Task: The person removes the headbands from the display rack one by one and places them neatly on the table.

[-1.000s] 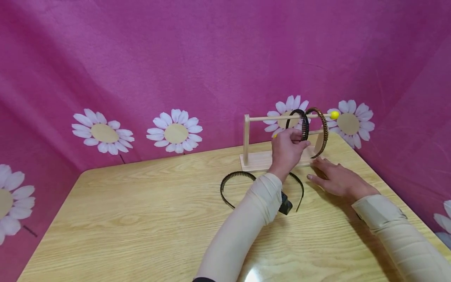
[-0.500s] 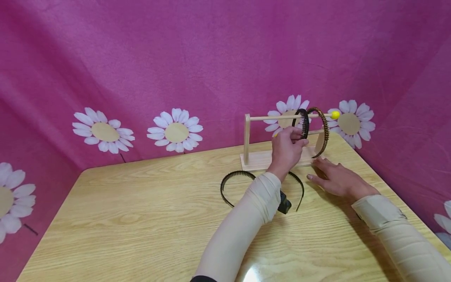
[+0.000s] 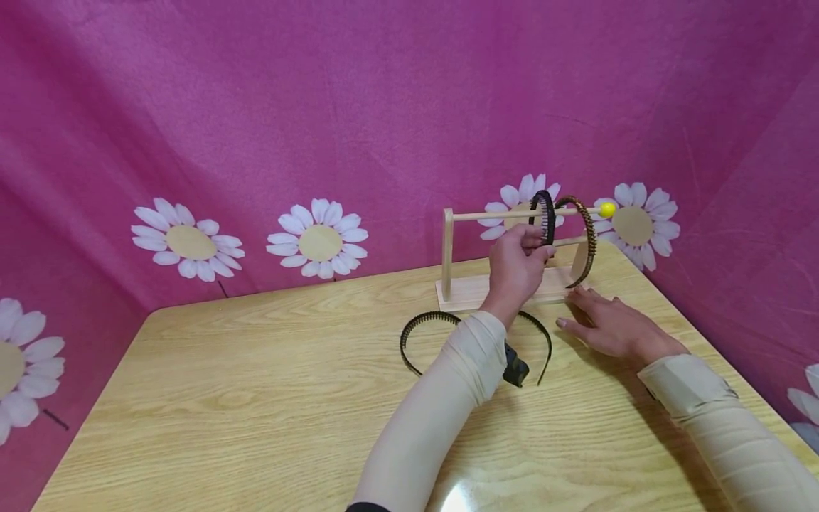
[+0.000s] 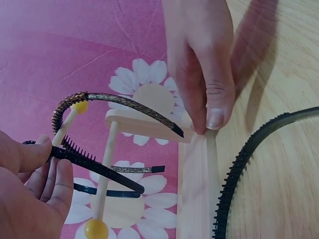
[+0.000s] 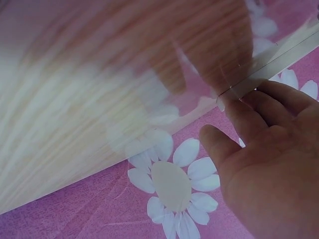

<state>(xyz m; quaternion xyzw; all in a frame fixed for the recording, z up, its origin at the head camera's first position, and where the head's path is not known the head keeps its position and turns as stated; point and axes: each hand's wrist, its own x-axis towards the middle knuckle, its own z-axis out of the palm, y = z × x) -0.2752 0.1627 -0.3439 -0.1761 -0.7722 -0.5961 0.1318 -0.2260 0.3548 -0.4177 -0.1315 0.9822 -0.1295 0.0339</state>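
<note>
My left hand pinches a black toothed headband that hangs around the upper rod of a wooden stand. In the left wrist view, thumb and fingers grip one side of this headband while its ends point away from the hand. A gold-brown headband hangs on the same rod, nearer the yellow end ball. Fingertips of my right hand touch the right end of the stand's base, fingers extended. In the right wrist view the right hand holds nothing.
On the wooden table, a black toothed headband shows left of my left forearm, and a black band curves out on its right. The forearm hides what lies between. A pink flowered cloth rises behind the table.
My left hand has shifted slightly left and up, bringing the black headband a little away from the gold-brown one. The right hand has stayed at the base.
</note>
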